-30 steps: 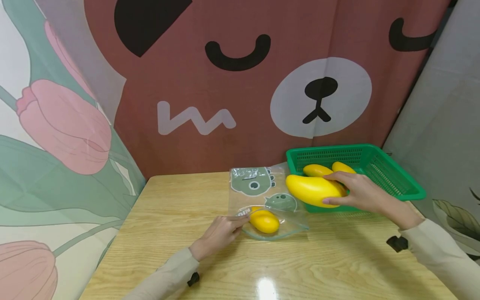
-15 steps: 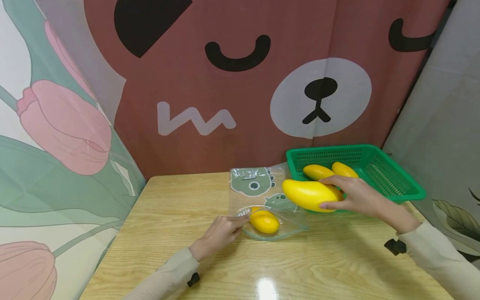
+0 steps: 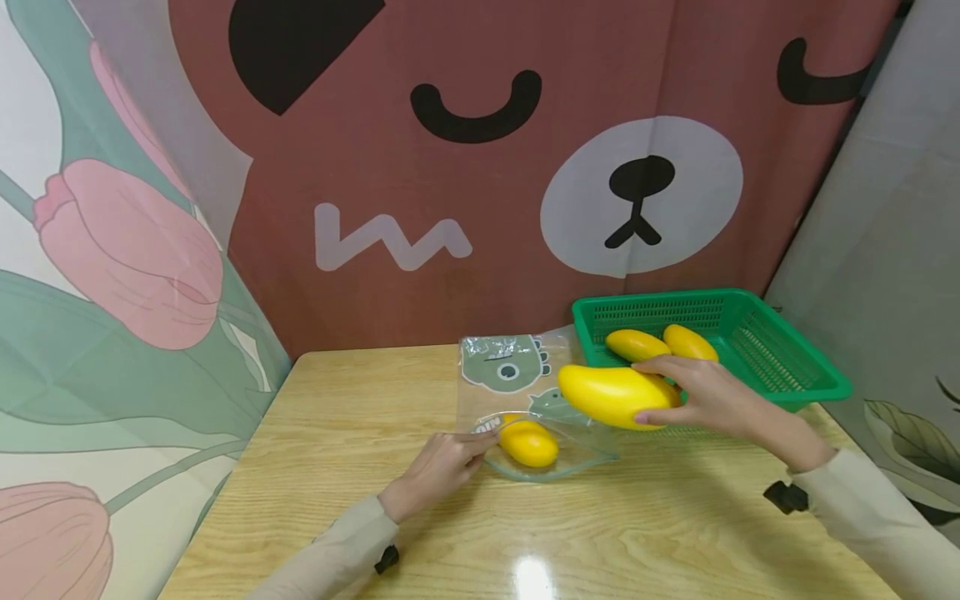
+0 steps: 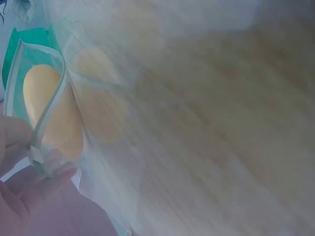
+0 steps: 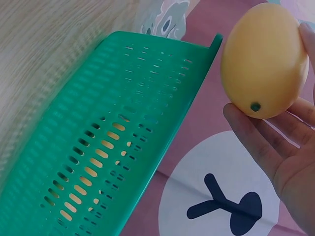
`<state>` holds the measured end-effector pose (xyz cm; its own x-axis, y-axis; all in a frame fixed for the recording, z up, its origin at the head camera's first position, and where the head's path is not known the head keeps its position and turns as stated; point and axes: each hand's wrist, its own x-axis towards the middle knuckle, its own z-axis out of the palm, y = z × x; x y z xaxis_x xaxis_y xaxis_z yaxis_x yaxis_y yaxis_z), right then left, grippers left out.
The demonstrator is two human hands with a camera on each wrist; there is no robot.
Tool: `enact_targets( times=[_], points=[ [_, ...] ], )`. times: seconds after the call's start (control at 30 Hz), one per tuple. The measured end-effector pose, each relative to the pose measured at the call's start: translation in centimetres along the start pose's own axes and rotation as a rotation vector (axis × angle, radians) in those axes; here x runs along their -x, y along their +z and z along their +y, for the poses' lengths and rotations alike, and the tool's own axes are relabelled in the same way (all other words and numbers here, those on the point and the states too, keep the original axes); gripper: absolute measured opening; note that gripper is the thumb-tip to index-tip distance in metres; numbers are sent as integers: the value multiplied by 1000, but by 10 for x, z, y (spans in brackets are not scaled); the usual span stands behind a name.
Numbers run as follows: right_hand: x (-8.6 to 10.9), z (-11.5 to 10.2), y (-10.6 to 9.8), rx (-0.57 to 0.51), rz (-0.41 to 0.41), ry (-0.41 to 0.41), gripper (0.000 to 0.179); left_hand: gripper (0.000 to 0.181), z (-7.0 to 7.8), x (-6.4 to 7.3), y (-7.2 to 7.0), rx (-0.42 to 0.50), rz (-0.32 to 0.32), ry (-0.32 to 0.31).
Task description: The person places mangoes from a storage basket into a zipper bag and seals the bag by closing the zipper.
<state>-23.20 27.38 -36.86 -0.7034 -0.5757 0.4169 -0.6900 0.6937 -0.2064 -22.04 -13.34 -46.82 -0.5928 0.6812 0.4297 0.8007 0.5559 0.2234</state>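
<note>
My right hand (image 3: 712, 390) grips a yellow mango (image 3: 611, 396), thumb below and fingers over the top, in front of the green basket. In the right wrist view the mango (image 5: 266, 59) shows its dark stem spot, with the fingers (image 5: 251, 135) at one side. At the left corner of the mouth of a clear zip bag (image 3: 504, 371), printed with green cartoon dinosaurs, my left hand (image 3: 441, 468) pinches the edge. Inside the bag, close to its mouth, lies a yellow mango (image 3: 529, 444). The left wrist view shows the bag's mouth edge (image 4: 49, 105) held apart.
Behind the right hand stands a green perforated basket (image 3: 772, 350), with two mangoes visible in it, one on the left (image 3: 633, 343) and one farther right (image 3: 690, 342). A bear-print curtain (image 3: 420, 192) hangs along the back edge of the wooden table (image 3: 345, 417).
My right hand and its mango have moved left and slightly down in the head view, away from the basket and over the bag's right side. The left hand stays at the bag's mouth.
</note>
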Motion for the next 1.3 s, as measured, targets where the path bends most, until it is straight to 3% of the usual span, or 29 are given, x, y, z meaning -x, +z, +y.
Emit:
enact_targets(
  times=[0.33,1.3],
  points=[
    [0,-4,2,5,33,-65,62,40,-1,1,1,2,-3,2],
    [2,-21,18,-11,-20,-83,64,40,-1,1,1,1,13,13]
  ],
)
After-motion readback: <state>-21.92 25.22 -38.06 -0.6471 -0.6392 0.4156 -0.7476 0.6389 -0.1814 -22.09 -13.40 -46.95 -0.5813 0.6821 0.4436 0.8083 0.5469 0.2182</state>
